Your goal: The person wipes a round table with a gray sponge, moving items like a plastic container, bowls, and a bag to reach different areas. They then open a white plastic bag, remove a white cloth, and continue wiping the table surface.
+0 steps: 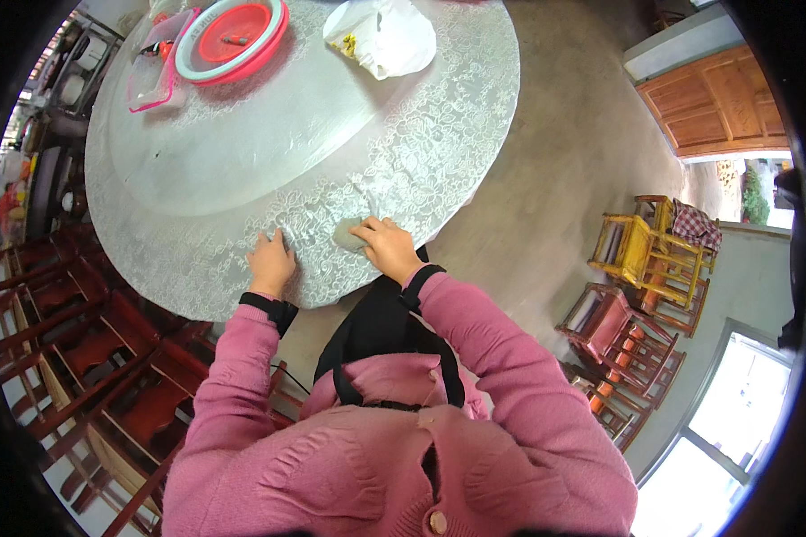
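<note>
A round table (242,152) with a white lace-patterned cover fills the upper left. My right hand (388,246) presses a small grey cloth (347,234) onto the cover near the table's front edge. My left hand (270,262) rests flat on the cover a little to the left, fingers together, holding nothing. Both sleeves are pink with black cuffs.
At the far side of the table lie a red and white round basin (231,38), a clear pink-rimmed box (157,63) and a white plastic bag (381,36). Dark red wooden chairs (107,358) stand to the left, small yellow and red chairs (640,286) on the concrete floor to the right.
</note>
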Demonstrator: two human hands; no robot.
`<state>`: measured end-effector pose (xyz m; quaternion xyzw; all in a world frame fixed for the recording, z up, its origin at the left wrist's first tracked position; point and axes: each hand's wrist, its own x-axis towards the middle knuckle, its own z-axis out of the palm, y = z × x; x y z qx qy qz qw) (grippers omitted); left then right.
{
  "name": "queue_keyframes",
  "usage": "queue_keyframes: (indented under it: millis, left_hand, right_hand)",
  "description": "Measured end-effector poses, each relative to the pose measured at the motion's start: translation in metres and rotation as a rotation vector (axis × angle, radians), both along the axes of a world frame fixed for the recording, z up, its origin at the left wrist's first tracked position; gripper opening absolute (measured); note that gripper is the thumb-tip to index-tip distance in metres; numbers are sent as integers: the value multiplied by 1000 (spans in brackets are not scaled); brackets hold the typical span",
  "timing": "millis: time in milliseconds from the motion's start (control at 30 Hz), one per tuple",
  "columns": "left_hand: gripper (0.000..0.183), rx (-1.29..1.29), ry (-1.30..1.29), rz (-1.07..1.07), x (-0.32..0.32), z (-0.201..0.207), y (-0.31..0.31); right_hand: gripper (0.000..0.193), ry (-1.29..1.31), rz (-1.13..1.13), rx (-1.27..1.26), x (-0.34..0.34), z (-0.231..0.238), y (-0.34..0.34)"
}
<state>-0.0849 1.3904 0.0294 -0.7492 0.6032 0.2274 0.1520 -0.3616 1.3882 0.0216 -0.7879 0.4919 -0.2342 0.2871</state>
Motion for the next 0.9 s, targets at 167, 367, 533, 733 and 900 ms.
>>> queue_keyframes:
  millis: [167, 367, 533, 733, 900]
  left_hand:
    - [67, -337, 247, -75, -57, -3, -27]
    - [63, -236, 204, -133, -124, -2, -70]
    - [52, -144, 163, -67, -138, -4, -86]
    - [47, -147, 102, -112, -142, -4, -87]
    - [52, -94, 144, -44, -144, -5, -90]
  right_hand:
    - [43, 22, 8, 9, -23, 0, -32]
    - [42, 69, 70, -6, -54, 0, -90]
    - [43, 69, 84, 8, -83, -4, -145]
    - [43, 83, 33, 54, -121, -4, -207]
    - [42, 133, -23, -14, -150, -1, -251]
